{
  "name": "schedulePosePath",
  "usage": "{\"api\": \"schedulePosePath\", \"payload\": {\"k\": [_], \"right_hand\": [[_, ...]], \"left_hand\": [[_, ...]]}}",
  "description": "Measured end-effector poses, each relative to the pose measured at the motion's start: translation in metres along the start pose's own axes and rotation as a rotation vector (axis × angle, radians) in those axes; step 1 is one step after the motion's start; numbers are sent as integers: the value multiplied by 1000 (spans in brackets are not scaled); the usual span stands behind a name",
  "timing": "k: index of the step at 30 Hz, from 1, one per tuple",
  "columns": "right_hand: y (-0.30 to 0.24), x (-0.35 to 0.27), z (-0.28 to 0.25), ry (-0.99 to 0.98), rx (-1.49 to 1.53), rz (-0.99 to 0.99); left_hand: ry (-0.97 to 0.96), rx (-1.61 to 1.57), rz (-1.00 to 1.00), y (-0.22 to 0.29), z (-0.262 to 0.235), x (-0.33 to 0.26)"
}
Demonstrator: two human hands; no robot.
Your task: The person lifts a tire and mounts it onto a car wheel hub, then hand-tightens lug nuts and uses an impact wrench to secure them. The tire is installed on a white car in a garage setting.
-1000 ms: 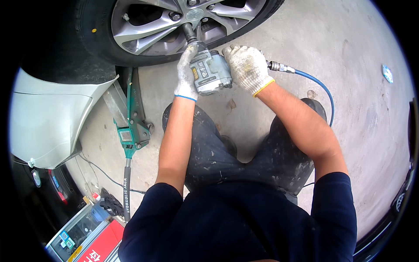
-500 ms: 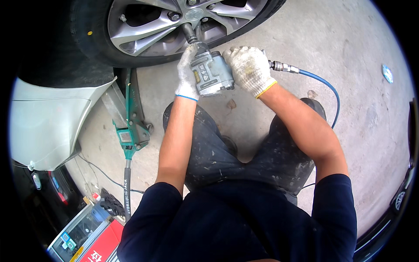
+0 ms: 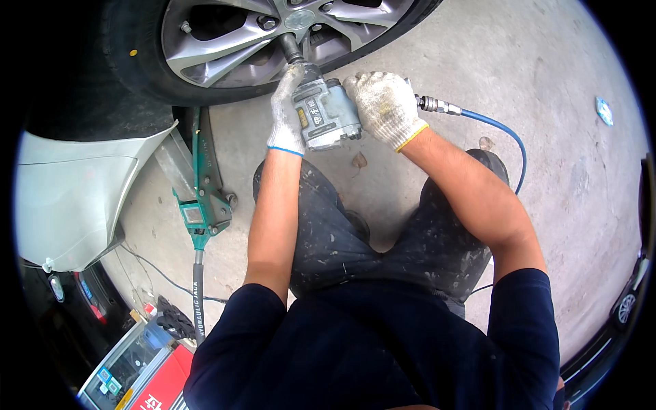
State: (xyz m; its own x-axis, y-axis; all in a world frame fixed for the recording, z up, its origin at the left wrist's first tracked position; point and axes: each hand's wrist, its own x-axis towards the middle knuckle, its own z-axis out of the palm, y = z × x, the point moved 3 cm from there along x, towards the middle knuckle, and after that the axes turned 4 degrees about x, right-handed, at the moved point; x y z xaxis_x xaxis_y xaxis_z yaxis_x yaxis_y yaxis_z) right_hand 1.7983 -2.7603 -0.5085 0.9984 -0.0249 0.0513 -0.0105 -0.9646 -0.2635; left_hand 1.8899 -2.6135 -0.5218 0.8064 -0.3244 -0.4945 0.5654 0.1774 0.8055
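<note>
Both my hands wear white knit gloves and hold a grey air impact wrench (image 3: 328,116). My left hand (image 3: 285,113) is closed along the left side of its body, near the front end. Around the handle on the right, my right hand (image 3: 384,106) is wrapped, with the trigger hidden under the fingers. The wrench's socket (image 3: 292,48) reaches into the wheel (image 3: 225,51), at a lug position below the hub cap; the nut itself is hidden. A blue air hose (image 3: 495,123) joins the handle through a metal coupling (image 3: 437,104).
A green floor jack (image 3: 198,184) with a long handle (image 3: 198,294) stands left, beside a pale car body panel (image 3: 75,191). At the lower left is a red and glass case (image 3: 130,362). A blue-white wrapper (image 3: 604,111) lies on the concrete floor at right.
The whole view has shifted slightly, so the wheel, jack and wrench sit a little further left. Both hands keep their hold on the impact wrench, and its socket stays at the wheel.
</note>
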Motion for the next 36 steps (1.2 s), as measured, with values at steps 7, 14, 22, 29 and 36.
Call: {"api": "schedulePosePath", "payload": {"k": [7, 14, 22, 29, 36], "right_hand": [[0, 0, 1, -7, 11, -17], [1, 0, 6, -7, 13, -5], [0, 0, 1, -20, 43, 1], [2, -2, 2, 48, 102, -23], [0, -4, -8, 59, 136, -21]], "left_hand": [[0, -6, -35, 0, 1, -2], [10, -16, -40, -2, -5, 5], [-4, 29, 18, 1, -2, 2], [-46, -23, -9, -3, -6, 8], [-59, 20, 15, 0, -7, 11]]}}
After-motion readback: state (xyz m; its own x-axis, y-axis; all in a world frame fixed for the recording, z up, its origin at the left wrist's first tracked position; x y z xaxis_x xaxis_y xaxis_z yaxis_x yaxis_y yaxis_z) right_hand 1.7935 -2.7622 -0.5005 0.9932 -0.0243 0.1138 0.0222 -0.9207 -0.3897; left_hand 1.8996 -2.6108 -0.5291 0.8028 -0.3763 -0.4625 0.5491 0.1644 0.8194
